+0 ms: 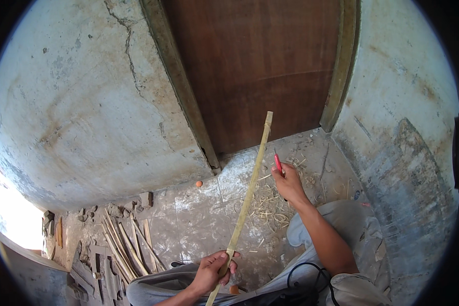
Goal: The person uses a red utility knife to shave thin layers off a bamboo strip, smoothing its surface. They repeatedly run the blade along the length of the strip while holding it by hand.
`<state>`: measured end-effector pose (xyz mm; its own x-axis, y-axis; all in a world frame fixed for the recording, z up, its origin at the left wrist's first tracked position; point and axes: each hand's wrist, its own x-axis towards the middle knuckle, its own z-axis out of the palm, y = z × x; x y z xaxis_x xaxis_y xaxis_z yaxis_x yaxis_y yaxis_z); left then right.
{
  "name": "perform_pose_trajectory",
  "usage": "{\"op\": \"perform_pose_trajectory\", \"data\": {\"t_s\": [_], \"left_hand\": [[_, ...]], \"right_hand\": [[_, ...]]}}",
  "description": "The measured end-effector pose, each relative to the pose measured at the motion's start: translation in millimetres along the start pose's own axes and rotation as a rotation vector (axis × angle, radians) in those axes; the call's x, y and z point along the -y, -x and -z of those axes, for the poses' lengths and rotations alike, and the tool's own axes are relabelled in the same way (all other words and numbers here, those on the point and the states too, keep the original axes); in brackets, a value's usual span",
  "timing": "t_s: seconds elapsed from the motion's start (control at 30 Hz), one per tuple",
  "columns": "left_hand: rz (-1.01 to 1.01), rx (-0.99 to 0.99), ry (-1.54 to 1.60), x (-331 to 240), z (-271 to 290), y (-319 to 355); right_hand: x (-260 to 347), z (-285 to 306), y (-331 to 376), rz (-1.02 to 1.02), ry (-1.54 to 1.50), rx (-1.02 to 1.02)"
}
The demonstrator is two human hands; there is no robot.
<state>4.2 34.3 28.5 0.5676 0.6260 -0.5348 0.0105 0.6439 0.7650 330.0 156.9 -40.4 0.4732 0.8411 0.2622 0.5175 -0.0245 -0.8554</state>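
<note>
My left hand (214, 270) grips a long, flat, pale bamboo strip (251, 188) low on its length, thumb laid along it. The strip slants up and slightly right, its far end in front of the brown door. In my right hand (289, 183) is a red-handled cutter (278, 162), its thin tip pointing up and away. The cutter stands just right of the strip, apart from it. Curled shavings (270, 209) lie scattered on the floor beneath and around my right hand.
Several more bamboo strips (122, 245) lie at lower left beside broken boards (94, 270). Stone chunks (146, 199) line the cracked left wall (86, 102). A small orange ball-like object (199, 183) sits on the tiled floor. The door (260, 66) and the right wall (403, 76) enclose the space.
</note>
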Motion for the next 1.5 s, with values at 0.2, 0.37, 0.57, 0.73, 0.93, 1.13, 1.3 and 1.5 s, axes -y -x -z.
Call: {"op": "perform_pose_trajectory", "data": {"t_s": [0.2, 0.37, 0.57, 0.73, 0.93, 1.13, 1.3, 1.5], "left_hand": [[0.070, 0.037, 0.153, -2, 7, -6], [0.114, 0.049, 0.195, -1, 11, -15], [0.134, 0.105, 0.275, -3, 15, -28], [0.146, 0.129, 0.321, 1, 17, -33], [0.184, 0.051, 0.191, 2, 14, -38], [0.118, -0.115, 0.120, 7, 14, -42], [0.054, -0.164, 0.110, 9, 19, -44], [0.031, -0.186, 0.130, 4, 17, -40]], "right_hand": [[43, 15, 20, -0.306, -0.474, 0.264], [64, 5, 56, -0.531, -0.647, 0.495], [59, -15, 85, -0.511, -0.703, 0.730], [60, -14, 85, -0.471, -0.715, 0.722], [60, -16, 88, -0.384, -0.470, 0.682], [56, -19, 96, -0.056, -0.087, 0.733], [57, -24, 109, 0.364, -0.152, 0.586], [67, -14, 115, 0.428, -0.090, 0.640]]}}
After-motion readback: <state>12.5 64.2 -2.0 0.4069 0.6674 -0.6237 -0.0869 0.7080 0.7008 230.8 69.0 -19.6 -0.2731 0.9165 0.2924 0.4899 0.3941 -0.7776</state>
